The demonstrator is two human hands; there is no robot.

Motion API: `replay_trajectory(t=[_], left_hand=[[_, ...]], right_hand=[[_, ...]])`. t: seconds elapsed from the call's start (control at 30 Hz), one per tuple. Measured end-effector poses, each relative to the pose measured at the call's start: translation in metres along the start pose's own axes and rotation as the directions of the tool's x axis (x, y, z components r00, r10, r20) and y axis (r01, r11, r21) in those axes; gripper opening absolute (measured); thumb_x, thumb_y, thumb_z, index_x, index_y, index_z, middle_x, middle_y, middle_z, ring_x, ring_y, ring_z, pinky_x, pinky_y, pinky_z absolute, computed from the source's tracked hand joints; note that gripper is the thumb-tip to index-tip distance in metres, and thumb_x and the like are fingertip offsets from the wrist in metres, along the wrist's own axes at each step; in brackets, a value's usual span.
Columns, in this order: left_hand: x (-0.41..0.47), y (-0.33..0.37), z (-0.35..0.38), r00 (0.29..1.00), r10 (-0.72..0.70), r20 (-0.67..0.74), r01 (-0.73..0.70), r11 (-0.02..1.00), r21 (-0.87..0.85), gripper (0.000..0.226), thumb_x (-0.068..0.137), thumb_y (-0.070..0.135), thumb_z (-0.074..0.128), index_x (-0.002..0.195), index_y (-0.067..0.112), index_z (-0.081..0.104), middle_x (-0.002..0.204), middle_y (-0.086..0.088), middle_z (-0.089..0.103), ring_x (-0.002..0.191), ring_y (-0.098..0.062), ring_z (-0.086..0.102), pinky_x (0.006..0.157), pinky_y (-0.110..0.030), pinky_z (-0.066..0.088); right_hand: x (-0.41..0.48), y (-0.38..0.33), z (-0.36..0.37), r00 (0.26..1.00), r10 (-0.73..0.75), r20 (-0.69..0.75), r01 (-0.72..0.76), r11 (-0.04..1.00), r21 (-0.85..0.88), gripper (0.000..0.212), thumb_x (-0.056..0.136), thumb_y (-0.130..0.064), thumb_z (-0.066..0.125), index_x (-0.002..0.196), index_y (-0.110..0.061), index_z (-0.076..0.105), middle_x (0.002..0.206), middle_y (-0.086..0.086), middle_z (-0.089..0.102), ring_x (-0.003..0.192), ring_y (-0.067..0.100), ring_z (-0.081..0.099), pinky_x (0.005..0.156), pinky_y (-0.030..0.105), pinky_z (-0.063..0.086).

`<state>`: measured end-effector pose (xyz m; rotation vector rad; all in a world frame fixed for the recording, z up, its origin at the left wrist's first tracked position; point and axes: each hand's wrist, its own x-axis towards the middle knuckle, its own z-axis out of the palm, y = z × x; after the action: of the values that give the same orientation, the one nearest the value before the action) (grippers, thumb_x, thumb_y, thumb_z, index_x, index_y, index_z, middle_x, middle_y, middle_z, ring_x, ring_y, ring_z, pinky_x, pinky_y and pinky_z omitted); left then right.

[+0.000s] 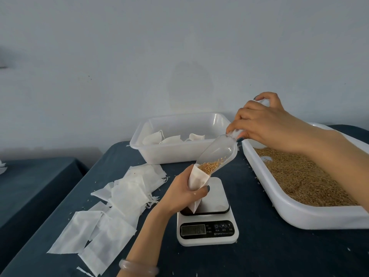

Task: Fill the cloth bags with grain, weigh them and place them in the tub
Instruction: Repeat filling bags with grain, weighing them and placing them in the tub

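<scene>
Filling step: the scoop (219, 152) tips grain (209, 166) into a cloth bag (197, 181).
The left hand (183, 191) grips the bag over the scale (207, 222); the right hand (265, 124) curls its fingers (242, 121) round the scoop handle. Next, probably: weighing.

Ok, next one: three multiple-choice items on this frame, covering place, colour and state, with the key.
1. The cloth bag in the left hand is held over: A the scale; B a sink; C a chair.
2. The tablecloth is: A red; B dark blue; C yellow.
3. The scoop in the right hand is: A lying flat, empty; B upright; C tilted, grain at its mouth.
Key: 1 A, the scale lies right beneath it; 2 B, dark blue cloth shows all round; 3 C, its mouth dips into the bag's opening.
</scene>
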<state>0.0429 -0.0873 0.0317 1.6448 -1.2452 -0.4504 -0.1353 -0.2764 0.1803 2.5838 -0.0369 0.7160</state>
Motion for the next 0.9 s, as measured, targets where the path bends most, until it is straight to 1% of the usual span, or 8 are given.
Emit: replay_trajectory(t=[0.17, 0.3, 0.4, 0.5, 0.6, 0.73, 0.83, 0.9], left_hand=[[0.0, 0.002, -0.001, 1.0, 0.001, -0.006, -0.001, 0.999, -0.043, 0.034, 0.078, 0.036, 0.069, 0.106, 0.048, 0.055, 0.09, 0.018, 0.068, 0.079, -0.005, 0.066, 0.069, -0.022, 0.052], [-0.001, 0.002, -0.001, 1.0, -0.015, 0.011, 0.017, 0.986, -0.163, 0.029, 0.082, 0.031, 0.069, 0.105, 0.041, 0.056, 0.081, 0.008, 0.067, 0.063, -0.015, 0.067, 0.061, -0.028, 0.055], [0.0, 0.004, -0.002, 0.999, -0.033, -0.002, 0.031, 0.98, -0.198, 0.026, 0.082, 0.04, 0.066, 0.105, 0.031, 0.056, 0.082, 0.005, 0.069, 0.064, -0.015, 0.065, 0.063, -0.033, 0.057], [-0.001, 0.003, -0.003, 1.0, -0.013, -0.007, 0.011, 0.961, -0.276, 0.024, 0.094, 0.041, 0.057, 0.103, 0.019, 0.056, 0.084, 0.003, 0.068, 0.062, -0.018, 0.061, 0.062, -0.03, 0.054], [0.0, 0.002, -0.005, 0.998, -0.011, -0.059, -0.006, 0.959, -0.282, 0.028, 0.096, 0.043, 0.051, 0.098, 0.017, 0.06, 0.084, 0.003, 0.067, 0.068, -0.017, 0.063, 0.067, -0.026, 0.052], [0.007, -0.001, -0.009, 0.976, 0.078, -0.205, -0.105, 0.987, -0.122, 0.012, 0.092, 0.046, 0.06, 0.082, 0.043, 0.066, 0.093, 0.015, 0.059, 0.091, -0.009, 0.058, 0.079, -0.02, 0.045], [0.009, -0.002, -0.012, 0.94, 0.167, -0.297, -0.173, 0.985, 0.005, 0.016, 0.088, 0.043, 0.062, 0.076, 0.053, 0.068, 0.096, 0.011, 0.053, 0.093, -0.004, 0.053, 0.075, -0.014, 0.04], [0.011, -0.002, -0.011, 0.928, 0.179, -0.326, -0.189, 0.982, 0.001, 0.023, 0.087, 0.038, 0.064, 0.067, 0.047, 0.065, 0.088, 0.007, 0.054, 0.082, -0.001, 0.052, 0.07, -0.015, 0.04]], right_hand=[[-0.009, 0.0, 0.01, 0.991, 0.119, 0.068, -0.124, 0.989, 0.077, 0.025, 0.093, -0.04, 0.054, 0.115, -0.039, 0.065, 0.1, -0.016, 0.06, 0.108, 0.012, 0.051, 0.105, 0.04, 0.014], [-0.025, 0.0, 0.03, 0.934, 0.265, 0.241, -0.33, 0.897, 0.294, 0.022, 0.099, -0.035, 0.045, 0.112, -0.049, 0.056, 0.1, -0.028, 0.053, 0.112, 0.004, 0.044, 0.1, 0.029, 0.012], [-0.039, 0.0, 0.045, 0.855, 0.33, 0.4, -0.513, 0.647, 0.564, 0.019, 0.098, -0.038, 0.045, 0.107, -0.049, 0.057, 0.112, -0.021, 0.063, 0.113, 0.009, 0.053, 0.107, 0.036, 0.026], [-0.054, 0.004, 0.058, 0.772, 0.405, 0.49, -0.625, 0.347, 0.699, 0.022, 0.099, -0.022, 0.049, 0.111, -0.035, 0.063, 0.111, -0.01, 0.069, 0.111, 0.025, 0.062, 0.103, 0.05, 0.045], [-0.063, 0.012, 0.067, 0.662, 0.528, 0.531, -0.709, 0.214, 0.672, 0.013, 0.099, -0.026, 0.05, 0.102, -0.033, 0.062, 0.104, 0.0, 0.069, 0.1, 0.018, 0.064, 0.093, 0.037, 0.049], [-0.074, 0.027, 0.078, 0.467, 0.691, 0.552, -0.838, 0.147, 0.526, 0.022, 0.101, -0.026, 0.048, 0.112, -0.01, 0.059, 0.104, 0.01, 0.066, 0.09, 0.022, 0.06, 0.084, 0.04, 0.047], [-0.083, 0.033, 0.079, 0.345, 0.725, 0.597, -0.938, 0.233, 0.258, 0.037, 0.104, -0.029, 0.043, 0.118, 0.0, 0.059, 0.102, 0.02, 0.065, 0.09, 0.035, 0.061, 0.081, 0.042, 0.048], [-0.087, 0.031, 0.077, 0.272, 0.695, 0.665, -0.935, 0.355, 0.011, 0.042, 0.104, -0.031, 0.042, 0.123, 0.003, 0.057, 0.1, 0.014, 0.062, 0.084, 0.026, 0.057, 0.072, 0.033, 0.046]])
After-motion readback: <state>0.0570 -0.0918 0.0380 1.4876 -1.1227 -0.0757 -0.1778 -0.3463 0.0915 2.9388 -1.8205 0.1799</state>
